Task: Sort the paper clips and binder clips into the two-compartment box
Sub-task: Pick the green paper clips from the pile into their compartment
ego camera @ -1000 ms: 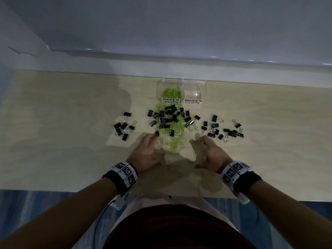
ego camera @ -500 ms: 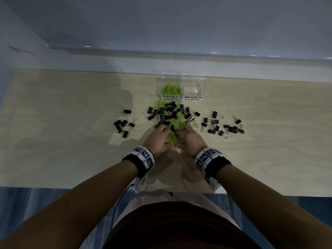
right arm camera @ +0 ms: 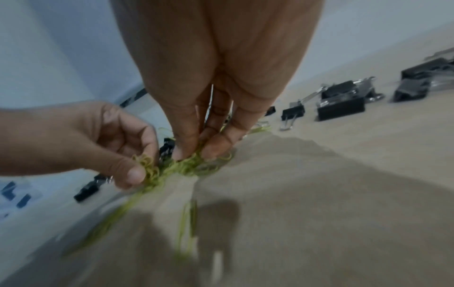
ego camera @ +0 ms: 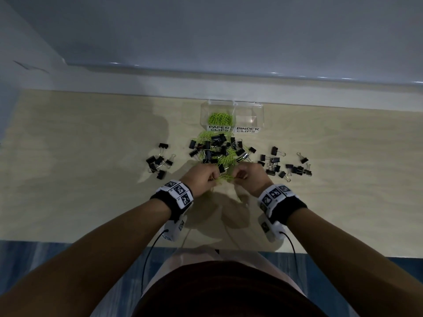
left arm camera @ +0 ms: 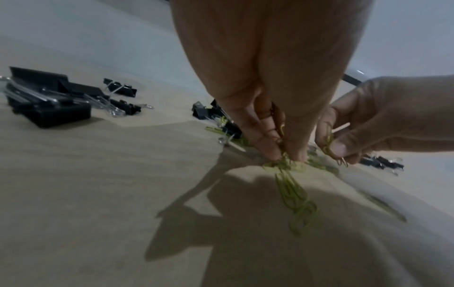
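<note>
A clear two-compartment box (ego camera: 259, 115) stands at the table's far side; its left part, labelled PAPER CLIPS, holds green paper clips (ego camera: 219, 118), and the right part, labelled BINDER CLIPS, looks empty. In front of it lies a mixed heap of black binder clips (ego camera: 217, 148) and green paper clips (ego camera: 225, 160). My left hand (ego camera: 203, 177) pinches a bunch of green paper clips (left arm camera: 292, 186) at the heap's near edge. My right hand (ego camera: 248, 177), close beside it, pinches more green paper clips (right arm camera: 194, 163). Both hands touch the table.
Loose groups of black binder clips lie left (ego camera: 158, 164) and right (ego camera: 286, 165) of the heap. The wooden table's (ego camera: 68, 179) near edge runs just below my wrists. A pale wall ledge (ego camera: 206, 85) rises behind the box.
My hands came together from apart, moved forward to the heap's near edge, and closed their fingers on the green paper clips.
</note>
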### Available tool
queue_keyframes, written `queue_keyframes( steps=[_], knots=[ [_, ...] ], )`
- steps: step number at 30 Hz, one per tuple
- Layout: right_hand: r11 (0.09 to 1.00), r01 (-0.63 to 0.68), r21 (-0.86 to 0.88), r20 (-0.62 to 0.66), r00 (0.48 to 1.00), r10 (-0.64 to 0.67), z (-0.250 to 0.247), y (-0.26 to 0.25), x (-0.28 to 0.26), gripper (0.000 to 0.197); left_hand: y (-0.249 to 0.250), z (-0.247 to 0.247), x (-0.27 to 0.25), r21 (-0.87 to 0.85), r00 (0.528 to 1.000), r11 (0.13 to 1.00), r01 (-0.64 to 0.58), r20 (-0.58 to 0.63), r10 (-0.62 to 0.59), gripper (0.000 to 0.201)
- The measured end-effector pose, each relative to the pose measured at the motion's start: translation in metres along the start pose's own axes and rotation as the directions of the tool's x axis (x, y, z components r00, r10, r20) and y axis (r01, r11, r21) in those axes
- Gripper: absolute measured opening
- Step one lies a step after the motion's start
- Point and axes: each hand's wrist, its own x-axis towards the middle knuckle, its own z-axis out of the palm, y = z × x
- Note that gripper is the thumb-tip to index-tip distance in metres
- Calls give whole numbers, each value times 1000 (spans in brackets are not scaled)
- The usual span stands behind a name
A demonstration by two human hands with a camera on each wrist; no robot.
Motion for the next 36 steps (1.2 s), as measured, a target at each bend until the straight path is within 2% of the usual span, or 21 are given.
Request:
queue_keyframes(
  steps=[2, 4, 8, 12, 15, 18, 20, 24, 27, 28, 30, 32, 34, 36],
  knots=[
    [993, -68, 97, 13, 998, 67, -13, -2, 3, 10, 1, -10, 1, -49, 1000, 999, 10, 15, -9, 9],
    [985, -60, 161, -12, 998, 62, -29, -9, 10, 10, 4, -24, 6, -128, 1000, 992, 15, 1, -15, 10],
    [946, -11, 324, -171, 983, 70, -62, -39, 40, 6, 14, -62, 27, -268, 988, 963, -7, -152, -35, 10],
    [954, 75, 289, -325, 945, 24, -82, -68, 84, 6, 20, -94, 58, -288, 935, 956, -46, -351, -61, 13],
    [987, 20, 158, -394, 918, 45, -82, -77, 113, 17, 21, -106, 80, -257, 893, 966, -19, -439, -99, 14],
    [999, -31, 34, -311, 950, 40, -76, -78, 125, 10, 22, -107, 101, -139, 883, 989, 41, -459, -101, 10],
    [999, -39, 7, -284, 958, 39, -74, -75, 123, 15, 23, -104, 111, -60, 903, 995, 73, -420, -92, 10],
    [999, 30, 28, -328, 945, -19, -79, -64, 84, 15, 29, -90, 110, 62, 933, 995, 73, -357, -46, 22],
    [999, 35, -38, -192, 980, -42, -67, -38, 41, 10, 31, -74, 78, 120, 933, 993, -18, -356, 60, 22],
    [997, 28, -69, -110, 993, -36, -60, -28, 28, 10, 28, -67, 63, 119, 950, 991, -59, -298, 92, 21],
    [991, -2, -130, 35, 999, 6, -45, -12, 5, 15, 13, -52, 30, 111, 987, 986, -124, -90, 134, 23],
    [983, -13, -184, 116, 993, 34, -32, 1, -12, 24, -7, -35, 2, 173, 983, 971, -167, 109, 149, 31],
    [966, 15, -259, 141, 990, 23, -15, 13, -19, 43, -24, -22, -17, 235, 972, 955, -182, 190, 139, 44],
    [940, 35, -338, 145, 989, 15, 0, 18, -19, 57, -33, -13, -27, 194, 971, 967, -163, 204, 123, 64]
  ],
)
